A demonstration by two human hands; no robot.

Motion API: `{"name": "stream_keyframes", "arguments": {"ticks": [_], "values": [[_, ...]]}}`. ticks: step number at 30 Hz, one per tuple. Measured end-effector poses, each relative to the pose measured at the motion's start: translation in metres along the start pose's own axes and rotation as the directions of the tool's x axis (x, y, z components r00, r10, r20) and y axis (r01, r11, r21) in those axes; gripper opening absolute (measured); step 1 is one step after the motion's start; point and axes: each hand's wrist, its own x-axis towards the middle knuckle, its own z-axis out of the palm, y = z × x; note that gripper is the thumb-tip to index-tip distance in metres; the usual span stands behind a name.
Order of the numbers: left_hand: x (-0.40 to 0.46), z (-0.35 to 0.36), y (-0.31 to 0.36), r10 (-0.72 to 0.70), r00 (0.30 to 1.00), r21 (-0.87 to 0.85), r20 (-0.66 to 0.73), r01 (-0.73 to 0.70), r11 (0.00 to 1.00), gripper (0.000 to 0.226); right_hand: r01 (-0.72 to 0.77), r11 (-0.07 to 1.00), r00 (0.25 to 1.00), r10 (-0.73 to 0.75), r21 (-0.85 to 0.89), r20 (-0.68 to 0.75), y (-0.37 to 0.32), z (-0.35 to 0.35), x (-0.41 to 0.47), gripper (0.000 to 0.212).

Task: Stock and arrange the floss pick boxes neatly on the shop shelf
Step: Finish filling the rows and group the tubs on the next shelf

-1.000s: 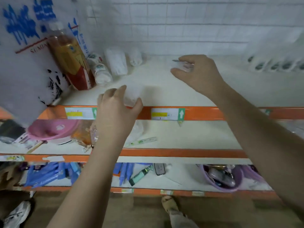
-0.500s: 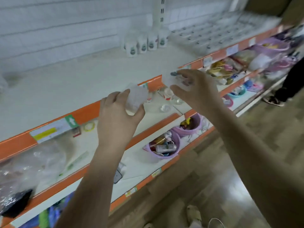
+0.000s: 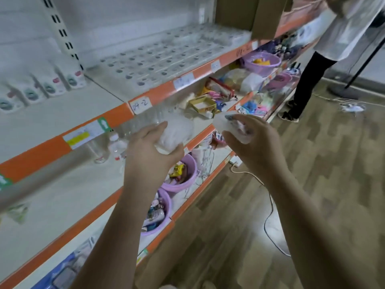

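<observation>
The left hand (image 3: 149,151) is curled round one translucent box (image 3: 174,134), thumb under its lower edge and fingers over its top; the right hand (image 3: 253,147) is clamped in the same way on a second box (image 3: 233,126), whose label end points toward the shelf (image 3: 62,113). Both boxes are held in the air in front of the shelf's orange edge strip (image 3: 116,115), apart from each other and touching no surface (their contents are too blurred to be read). On the shelf's right section a dense block of boxes (image 3: 166,53) is already laid in rows reaching back to the wall, so that part of the stocking is judged largely done. On the left section only a short row of upright packs (image 3: 41,86) is seen near the back wall, and a wide bare area lies in front of it. The two held boxes are not yet placed; they are judged to belong with the block or on the bare area. The lower shelves carry purple basins (image 3: 183,174) and mixed goods. A second person (image 3: 325,49) stands at the far end of the aisle, and a cable (image 3: 268,205) lies on the wooden floor.
</observation>
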Motion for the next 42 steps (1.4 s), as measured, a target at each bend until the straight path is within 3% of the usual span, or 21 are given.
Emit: {"name": "stream_keyframes", "arguments": {"ticks": [11, 20, 28, 33, 38, 42], "values": [[0.122, 0.098, 0.037, 0.025, 1.000, -0.022, -0.016, -0.025, 0.999, 0.057, -0.022, 0.999, 1.000, 0.022, 0.044, 0.008, 0.105, -0.002, 0.127, 0.040], [0.291, 0.179, 0.035, 0.036, 0.993, -0.036, -0.115, -0.040, 0.999, 0.059, 0.072, 0.997, 0.996, -0.070, -0.036, 0.049, 0.159, 0.040, 0.319, 0.040], [0.396, 0.211, 0.038, -0.056, 0.984, 0.014, -0.172, 0.059, 0.998, 0.053, 0.118, 0.993, 0.992, -0.118, 0.013, 0.043, 0.182, 0.063, 0.445, 0.039], [0.431, 0.238, 0.041, -0.120, 0.970, 0.071, -0.214, 0.138, 0.988, 0.054, 0.177, 0.980, 0.974, -0.188, 0.096, 0.124, 0.190, 0.086, 0.516, 0.039], [0.453, 0.274, 0.040, -0.182, 0.937, 0.134, -0.297, 0.230, 0.964, 0.056, 0.288, 0.935, 0.907, -0.335, 0.206, 0.255, 0.208, 0.107, 0.582, 0.042], [0.460, 0.298, 0.051, -0.296, 0.853, 0.102, -0.430, 0.372, 0.923, 0.056, 0.413, 0.869, 0.779, -0.492, 0.272, 0.390, 0.212, 0.116, 0.631, 0.039]]}}
